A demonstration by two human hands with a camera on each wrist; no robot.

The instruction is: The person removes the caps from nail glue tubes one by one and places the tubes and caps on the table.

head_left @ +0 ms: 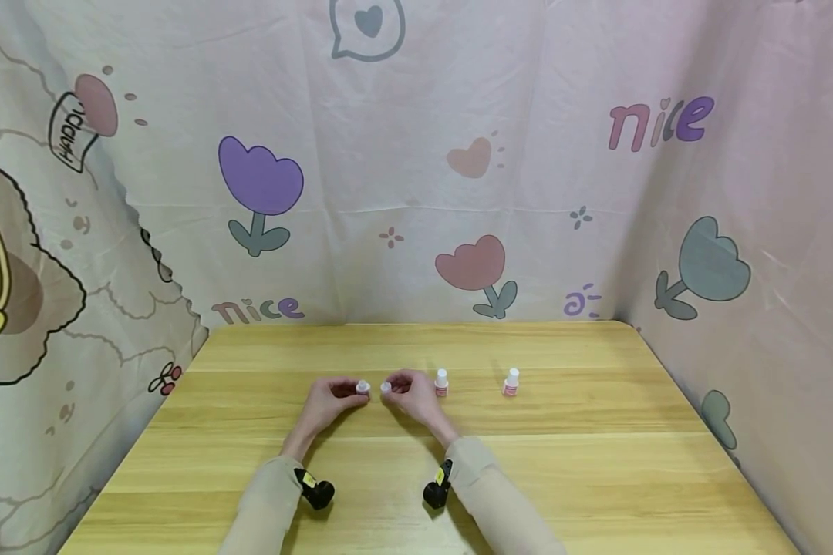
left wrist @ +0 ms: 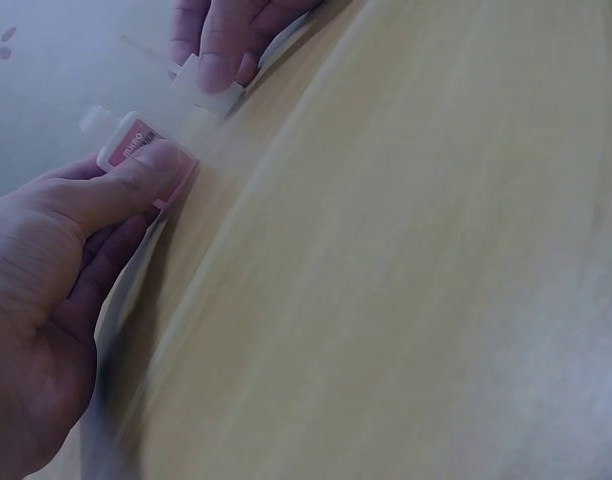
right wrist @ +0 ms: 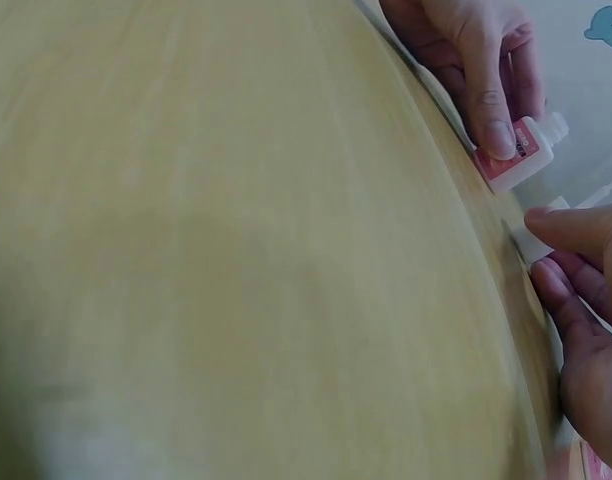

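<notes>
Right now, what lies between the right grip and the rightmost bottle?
The head view shows one upright bottle, nearer the right grip, then bare tabletop up to the rightmost bottle.

"nice" (head_left: 258, 310) showing twice on the curtain (head_left: 375, 146), above the table's (head_left: 597, 478) back left and right corners, bottle label (left wrist: 131, 138) reading unclearly

A pale printed curtain (head_left: 389, 100) fills the upper part of the head view, with a purple tulip (head_left: 261, 181) left of centre, a dusty-pink tulip (head_left: 472, 264) near the middle and a grey-blue tulip (head_left: 713, 258) at right; a light wood-grain table (head_left: 597, 478) spans the lower part.
</notes>
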